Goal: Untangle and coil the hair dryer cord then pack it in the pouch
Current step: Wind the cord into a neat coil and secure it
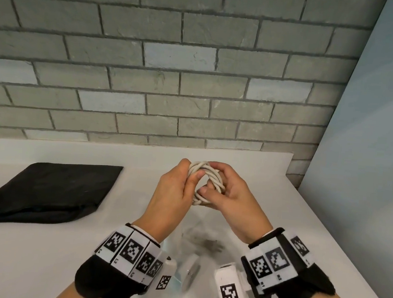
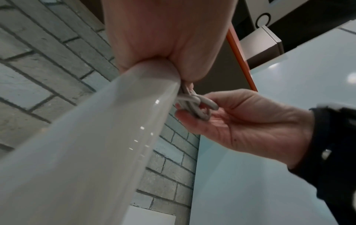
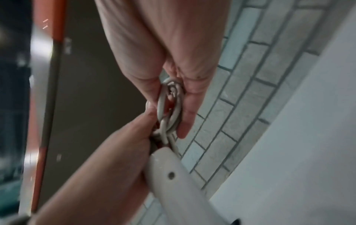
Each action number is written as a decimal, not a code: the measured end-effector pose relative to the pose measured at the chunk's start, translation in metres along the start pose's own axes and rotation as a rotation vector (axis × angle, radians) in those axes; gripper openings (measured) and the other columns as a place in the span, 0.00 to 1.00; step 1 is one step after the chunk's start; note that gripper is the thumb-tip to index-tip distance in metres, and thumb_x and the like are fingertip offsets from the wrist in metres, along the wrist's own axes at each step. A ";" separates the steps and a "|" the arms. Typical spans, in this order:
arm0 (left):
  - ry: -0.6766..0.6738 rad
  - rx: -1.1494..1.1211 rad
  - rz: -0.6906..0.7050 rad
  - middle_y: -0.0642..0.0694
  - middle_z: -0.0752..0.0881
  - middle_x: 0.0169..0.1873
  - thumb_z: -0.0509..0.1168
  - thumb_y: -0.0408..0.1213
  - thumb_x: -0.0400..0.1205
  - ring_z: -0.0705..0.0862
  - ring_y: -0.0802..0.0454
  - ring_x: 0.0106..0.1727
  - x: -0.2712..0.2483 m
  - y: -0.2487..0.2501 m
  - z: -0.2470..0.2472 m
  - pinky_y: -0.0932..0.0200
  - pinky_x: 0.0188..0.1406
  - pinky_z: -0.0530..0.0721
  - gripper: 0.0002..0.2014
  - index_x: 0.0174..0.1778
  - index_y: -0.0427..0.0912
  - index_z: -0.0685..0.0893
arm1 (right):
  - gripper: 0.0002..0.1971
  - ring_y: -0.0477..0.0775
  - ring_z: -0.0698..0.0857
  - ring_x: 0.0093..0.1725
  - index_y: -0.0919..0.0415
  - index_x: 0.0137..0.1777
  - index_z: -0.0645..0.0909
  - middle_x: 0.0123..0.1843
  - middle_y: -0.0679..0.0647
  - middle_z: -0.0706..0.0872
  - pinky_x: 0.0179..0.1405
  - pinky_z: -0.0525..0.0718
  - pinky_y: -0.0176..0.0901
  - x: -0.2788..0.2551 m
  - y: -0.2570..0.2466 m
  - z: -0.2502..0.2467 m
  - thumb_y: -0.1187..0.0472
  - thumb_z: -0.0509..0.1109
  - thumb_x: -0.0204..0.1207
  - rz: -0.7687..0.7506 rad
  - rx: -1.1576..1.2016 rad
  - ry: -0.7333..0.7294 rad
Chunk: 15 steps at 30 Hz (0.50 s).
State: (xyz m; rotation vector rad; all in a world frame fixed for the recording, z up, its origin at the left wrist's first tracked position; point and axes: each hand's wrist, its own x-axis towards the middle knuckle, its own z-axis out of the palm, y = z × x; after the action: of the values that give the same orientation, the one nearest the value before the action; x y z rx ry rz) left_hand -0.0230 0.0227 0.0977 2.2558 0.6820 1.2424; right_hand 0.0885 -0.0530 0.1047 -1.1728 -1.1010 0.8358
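Observation:
Both hands hold a small coil of white hair dryer cord [image 1: 208,174] above the white counter [image 1: 41,254]. My left hand [image 1: 189,171] grips the coil's left side, thumb across the loops. My right hand [image 1: 221,181] pinches its right and lower side. In the left wrist view the dryer's white handle [image 2: 96,137] runs out from under my left palm, beside the cord [image 2: 196,105]. The right wrist view shows the loops [image 3: 169,106] between my right hand's fingers [image 3: 185,118] and the handle's end [image 3: 183,182]. The black pouch [image 1: 46,191] lies flat on the counter at left.
A grey brick wall [image 1: 173,76] backs the counter. A pale panel [image 1: 366,162] stands at the right, past the counter's edge. The dryer's body shows only as a blurred white shape [image 1: 190,268] below my wrists.

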 end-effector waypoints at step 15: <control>0.081 0.059 -0.031 0.56 0.72 0.25 0.56 0.42 0.83 0.73 0.61 0.26 0.008 -0.002 0.007 0.75 0.27 0.72 0.11 0.38 0.42 0.68 | 0.08 0.54 0.88 0.35 0.66 0.37 0.78 0.31 0.57 0.86 0.44 0.87 0.45 -0.017 -0.001 -0.025 0.75 0.62 0.75 0.163 0.147 0.149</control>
State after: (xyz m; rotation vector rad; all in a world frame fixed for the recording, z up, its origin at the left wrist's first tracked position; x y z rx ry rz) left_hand -0.0138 0.0285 0.0986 2.2434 0.7910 1.3211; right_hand 0.1075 -0.0762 0.1017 -1.1919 -0.8164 0.9228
